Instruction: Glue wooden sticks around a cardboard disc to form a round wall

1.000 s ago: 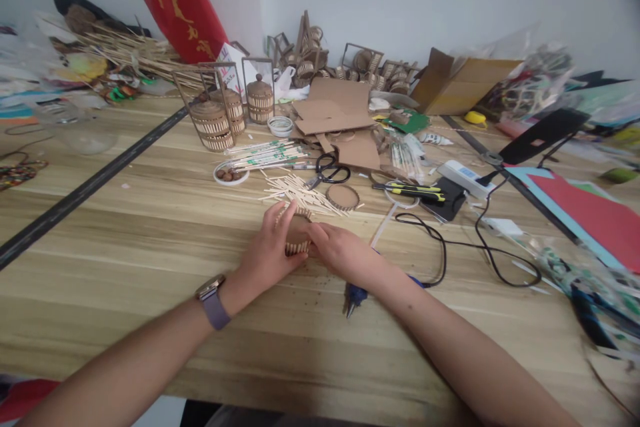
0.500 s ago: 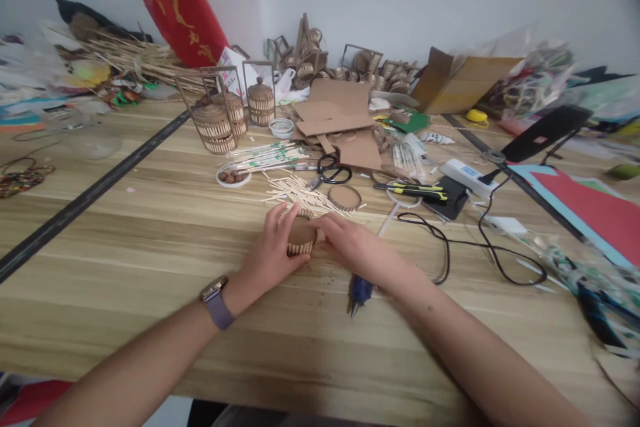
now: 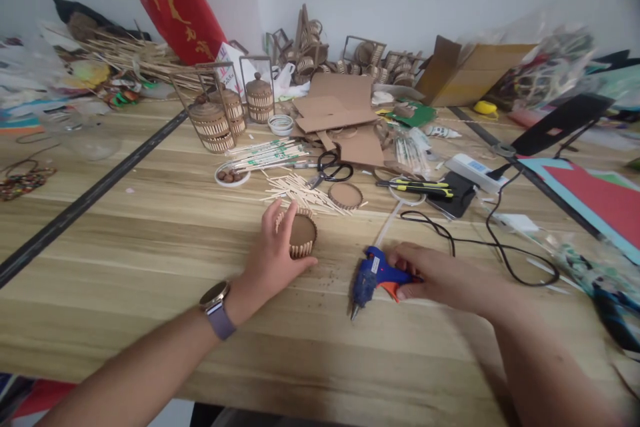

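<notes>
1. Fingers of the left hand (image 3: 273,253) curve apart from its thumb around the stick-edged disc (image 3: 303,232); whether they press it, I cannot tell.
2. Right hand (image 3: 440,273): fingers bend at the handle of the blue glue gun (image 3: 367,275); whether clamped, I cannot tell.
3. Disc sits midway between the table's (image 3: 150,240) near and far edges.
4. Loose sticks (image 3: 300,191) lie farther toward the far edge.

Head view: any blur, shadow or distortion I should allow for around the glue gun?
Head view: the right hand and forearm look slightly smeared; the glue gun reads more clearly; soft shadows darken the near table; the red sheet at right looks stretched; the upper right corner goes dark.
</notes>
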`<state>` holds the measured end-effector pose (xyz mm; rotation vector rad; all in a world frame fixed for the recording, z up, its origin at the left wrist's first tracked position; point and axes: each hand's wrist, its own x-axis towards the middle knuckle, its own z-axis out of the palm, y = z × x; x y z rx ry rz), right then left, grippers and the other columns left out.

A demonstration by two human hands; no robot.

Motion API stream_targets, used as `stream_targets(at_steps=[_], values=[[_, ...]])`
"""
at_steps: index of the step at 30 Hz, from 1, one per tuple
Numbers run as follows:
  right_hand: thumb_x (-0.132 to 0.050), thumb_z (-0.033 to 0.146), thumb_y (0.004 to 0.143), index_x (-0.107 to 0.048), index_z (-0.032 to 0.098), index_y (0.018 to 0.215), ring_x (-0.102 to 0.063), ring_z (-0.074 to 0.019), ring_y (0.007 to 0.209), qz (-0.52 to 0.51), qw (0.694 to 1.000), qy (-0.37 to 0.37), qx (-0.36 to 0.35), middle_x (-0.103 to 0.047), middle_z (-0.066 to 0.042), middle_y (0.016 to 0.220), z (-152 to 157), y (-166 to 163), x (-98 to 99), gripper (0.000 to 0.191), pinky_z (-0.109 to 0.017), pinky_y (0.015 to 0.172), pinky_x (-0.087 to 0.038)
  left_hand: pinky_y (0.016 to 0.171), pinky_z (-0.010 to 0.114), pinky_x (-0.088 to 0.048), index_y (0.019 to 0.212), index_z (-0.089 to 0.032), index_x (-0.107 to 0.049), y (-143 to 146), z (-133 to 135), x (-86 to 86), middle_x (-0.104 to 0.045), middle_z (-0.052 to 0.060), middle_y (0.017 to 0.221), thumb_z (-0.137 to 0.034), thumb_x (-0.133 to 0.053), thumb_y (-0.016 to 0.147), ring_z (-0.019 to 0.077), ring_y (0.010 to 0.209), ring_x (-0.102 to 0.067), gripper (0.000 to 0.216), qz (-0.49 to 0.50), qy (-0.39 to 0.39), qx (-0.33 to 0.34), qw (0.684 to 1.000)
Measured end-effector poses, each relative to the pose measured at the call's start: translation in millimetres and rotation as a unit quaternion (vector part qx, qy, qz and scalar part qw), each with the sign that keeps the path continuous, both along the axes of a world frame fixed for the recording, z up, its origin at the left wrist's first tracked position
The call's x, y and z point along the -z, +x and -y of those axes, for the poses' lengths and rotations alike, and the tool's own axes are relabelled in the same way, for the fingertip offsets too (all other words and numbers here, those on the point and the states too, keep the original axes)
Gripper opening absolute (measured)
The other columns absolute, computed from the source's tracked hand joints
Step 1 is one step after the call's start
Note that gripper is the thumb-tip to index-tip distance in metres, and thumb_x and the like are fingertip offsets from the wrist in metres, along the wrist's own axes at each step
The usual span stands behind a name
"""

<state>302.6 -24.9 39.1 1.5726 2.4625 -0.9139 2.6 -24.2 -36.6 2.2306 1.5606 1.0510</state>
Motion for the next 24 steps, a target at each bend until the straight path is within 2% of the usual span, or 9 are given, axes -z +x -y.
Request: stream_targets(at_steps=[6,10,13,17,20,24], values=[[-0.061,0.03,0.083,-0.06,0.02,0.086,-0.063,-0.0251,0.086,-0.051,0.998,-0.014,-0.032,-0.068,-0.008,0.094,0,0,10.5,0.01,-0.032,0.073,-0.047,0.099,0.059,-0.051,0.15,-0.031,-0.02,2,0,0.9,-0.019,0.02,0.152,-0.025,-0.091,0.061,0.0396,0.125,-0.052,0.114,-0.004,0.0,-0.036,0.999],[-0.053,0.032,0.09,-0.064,0.02,0.099,-0.064,-0.0262,0.095,-0.077,0.995,0.003,-0.061,-0.068,-0.011,0.104,4,-1,7.1,0.019,-0.036,0.084,-0.049,0.099,0.058,-0.051,0.149,-0.032,-0.022,2,-1,1.6,-0.021,0.018,0.152,-0.025,-0.092,0.058,0.0375,0.122,-0.054,0.115,-0.004,0.012,-0.041,0.999],[-0.052,0.032,0.091,-0.065,0.02,0.109,-0.063,-0.0275,0.103,-0.081,0.995,0.033,-0.052,-0.069,-0.012,0.11,7,-5,4.6,0.025,-0.038,0.09,-0.049,0.101,0.058,-0.05,0.149,-0.032,-0.021,2,-2,2.1,-0.021,0.018,0.152,-0.023,-0.091,0.06,0.0358,0.122,-0.056,0.113,0.0,0.01,-0.036,0.999],[-0.054,0.033,0.088,-0.064,0.02,0.106,-0.065,-0.0263,0.096,-0.118,0.989,0.086,-0.012,-0.07,-0.011,0.105,7,-6,4.9,0.024,-0.039,0.086,-0.052,0.104,0.058,-0.048,0.15,-0.031,-0.019,1,-3,1.7,-0.02,0.018,0.152,-0.02,-0.087,0.064,0.0375,0.129,-0.05,0.11,-0.008,0.01,-0.023,1.0],[-0.06,0.041,0.084,-0.062,0.02,0.102,-0.065,-0.0234,0.086,-0.196,0.971,0.12,0.06,-0.07,-0.009,0.097,5,-5,8.6,0.027,-0.036,0.078,-0.055,0.107,0.058,-0.045,0.15,-0.03,-0.017,1,-3,0.2,-0.019,0.019,0.152,-0.02,-0.085,0.066,0.0398,0.137,-0.04,0.109,-0.016,0.011,-0.014,1.0],[-0.064,0.055,0.076,-0.065,0.02,0.091,-0.065,-0.022,0.074,-0.259,0.95,0.084,0.15,-0.07,-0.006,0.085,4,-10,17.1,0.038,-0.034,0.067,-0.056,0.108,0.06,-0.043,0.15,-0.031,-0.015,0,-3,-1.1,-0.019,0.019,0.151,-0.019,-0.085,0.066,0.0406,0.142,-0.033,0.11,-0.021,0.008,-0.004,1.0]])
